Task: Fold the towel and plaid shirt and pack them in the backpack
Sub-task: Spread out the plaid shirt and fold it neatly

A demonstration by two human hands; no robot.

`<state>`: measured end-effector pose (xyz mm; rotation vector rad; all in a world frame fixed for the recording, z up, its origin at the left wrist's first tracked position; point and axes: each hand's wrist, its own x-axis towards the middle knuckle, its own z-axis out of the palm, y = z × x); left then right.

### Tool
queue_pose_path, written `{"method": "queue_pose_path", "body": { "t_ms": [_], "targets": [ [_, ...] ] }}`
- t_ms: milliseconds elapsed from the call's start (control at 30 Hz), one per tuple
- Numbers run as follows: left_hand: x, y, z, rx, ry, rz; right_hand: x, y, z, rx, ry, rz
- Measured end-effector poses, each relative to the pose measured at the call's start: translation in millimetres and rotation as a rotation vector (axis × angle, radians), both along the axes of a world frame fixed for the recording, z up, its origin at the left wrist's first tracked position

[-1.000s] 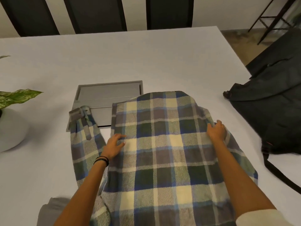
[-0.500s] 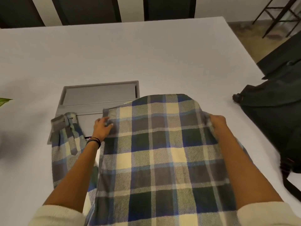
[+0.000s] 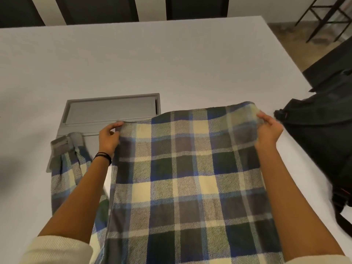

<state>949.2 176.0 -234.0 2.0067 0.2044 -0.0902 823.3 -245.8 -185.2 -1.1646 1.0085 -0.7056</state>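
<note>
A blue, green and cream plaid shirt [image 3: 188,180] lies spread on the white table [image 3: 152,58] in front of me. My left hand [image 3: 109,137] grips its far left corner. My right hand [image 3: 269,130] grips its far right corner. Both corners are lifted a little off the table. One sleeve [image 3: 66,176] with a grey cuff trails out to the left of my left arm. The black backpack [image 3: 322,141] lies at the table's right edge, just beyond my right hand. No towel is visible.
A flat grey box [image 3: 112,111] sits behind the shirt's far left corner, with the sleeve cuff lying over its near left corner. Dark chairs stand behind the table's far edge. A dark metal stool frame [image 3: 320,18] stands on the floor at the upper right.
Both hands slid from flat on the shirt up to its far corners and took hold of them, raising the far edge. The view shifted left to right, so the plant left view.
</note>
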Motion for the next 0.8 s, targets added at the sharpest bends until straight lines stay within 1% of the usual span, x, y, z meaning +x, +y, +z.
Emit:
{"method": "queue_pose_path", "body": {
  "t_ms": [33,100,167,233,267,300,333,433,533,600,667,800],
  "targets": [
    [-1,2,0,-0.002,-0.025,0.012,-1,-3,1,0.018,-0.055,-0.022],
    [-4,8,-3,0.040,-0.009,0.002,-4,-9,-4,-0.015,-0.023,0.009],
    [-7,11,-8,0.123,0.075,-0.037,-6,-11,-17,-0.140,0.177,0.137],
    [-10,9,-13,0.326,0.118,-0.095,-13,-8,-27,-0.346,0.382,0.265],
    [-15,7,-13,0.406,0.108,-0.125,-16,-2,-29,-0.407,0.412,0.289],
    [-21,3,-12,0.441,0.086,-0.160,-20,8,-29,-0.453,0.417,0.315],
    [-29,0,-11,0.435,0.059,-0.205,-24,18,-29,-0.510,0.434,0.352],
    [-58,-9,-7,0.338,0.023,-0.314,-39,51,-30,-0.618,0.481,0.526],
    [-87,-7,-7,0.308,0.026,-0.364,-59,80,-43,-0.707,0.444,0.682],
    [-107,-4,-2,0.295,0.025,-0.368,-72,98,-47,-0.727,0.428,0.736],
    [-127,2,4,0.285,0.037,-0.359,-83,115,-47,-0.725,0.455,0.809],
    [-168,20,5,0.345,0.027,-0.401,-99,143,-50,-0.735,0.478,0.918]
  ]
}}
